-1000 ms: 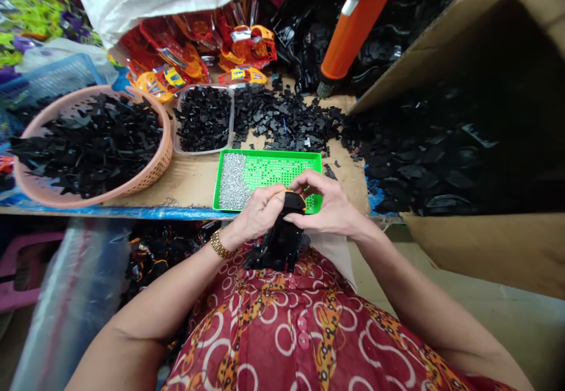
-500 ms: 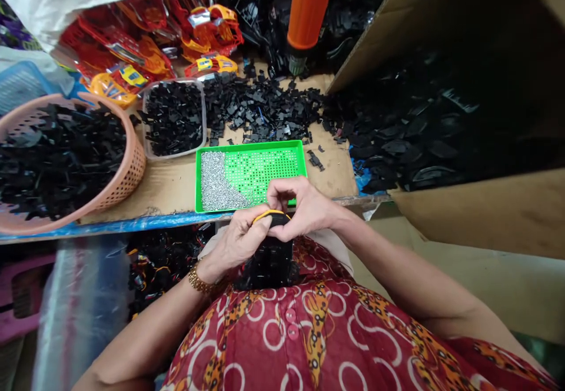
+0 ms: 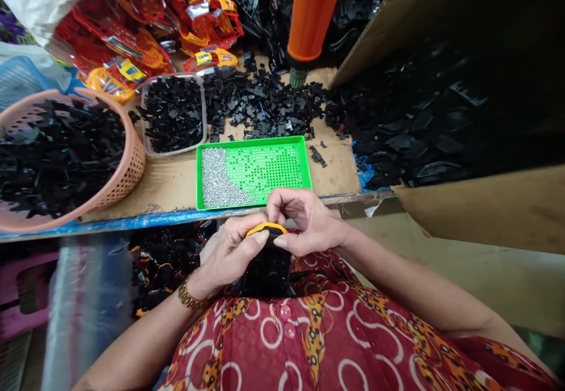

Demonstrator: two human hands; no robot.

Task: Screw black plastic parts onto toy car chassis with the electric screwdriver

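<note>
Close to my body is a black toy car (image 3: 265,270) with a yellow edge along its far end. My left hand (image 3: 236,244) is closed on its left side, the thumb pressing on the black end piece. On the right, my right hand (image 3: 309,223) pinches the same end between thumb and curled fingers; the fingertips are partly hidden. Just beyond both hands lies a green perforated tray (image 3: 308,170) on the bench edge. Small silvery screws (image 3: 216,179) fill the tray's left part.
A peach basket (image 3: 136,167) and a clear tub (image 3: 203,105) hold black plastic parts. Loose black parts (image 3: 260,105) cover the cardboard behind the tray. An orange power screwdriver (image 3: 311,20) hangs above them. Orange-red car shells (image 3: 132,32) lie far left; a cardboard box (image 3: 494,211) stands right.
Both hands and the toy car have come slightly lower and nearer my body, and more of the yellow edge shows. The grip looks much the same.
</note>
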